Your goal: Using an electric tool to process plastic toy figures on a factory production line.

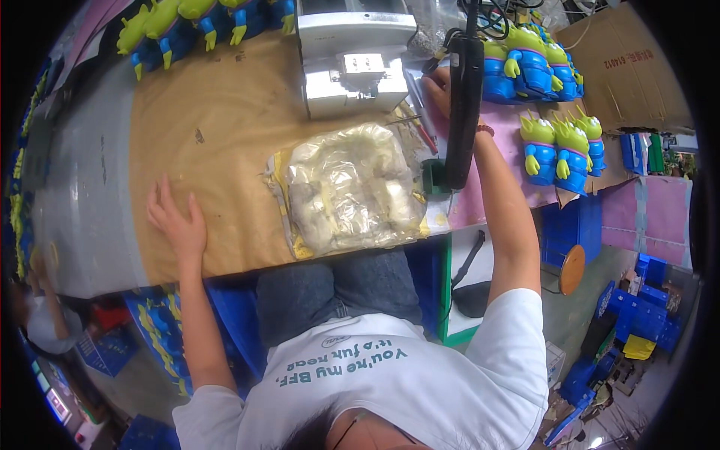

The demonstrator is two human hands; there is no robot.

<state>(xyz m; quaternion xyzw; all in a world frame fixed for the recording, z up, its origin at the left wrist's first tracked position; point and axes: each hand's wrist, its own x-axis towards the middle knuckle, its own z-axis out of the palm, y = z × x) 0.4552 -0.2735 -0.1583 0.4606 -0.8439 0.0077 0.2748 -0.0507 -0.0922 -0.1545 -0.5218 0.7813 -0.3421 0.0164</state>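
My left hand (177,219) lies on the brown paper (217,150) covering the table, fingers spread and holding nothing. My right arm reaches forward on the right, and my right hand (439,88) is partly hidden behind an upright black device (465,112). Its visible fingers look bent around something small and dark, too covered to name. Between my arms sits a padded form (352,187) wrapped in clear plastic and yellowish tape, with a hollow in its middle. A white and grey machine (356,67) stands just beyond it.
Green and blue three-eyed figures (566,146) stand at the right, with more figures (529,60) behind them. Another row of figures (202,19) lines the far left. A red pen-like tool (424,135) lies beside the padded form. A cardboard box (626,71) stands far right.
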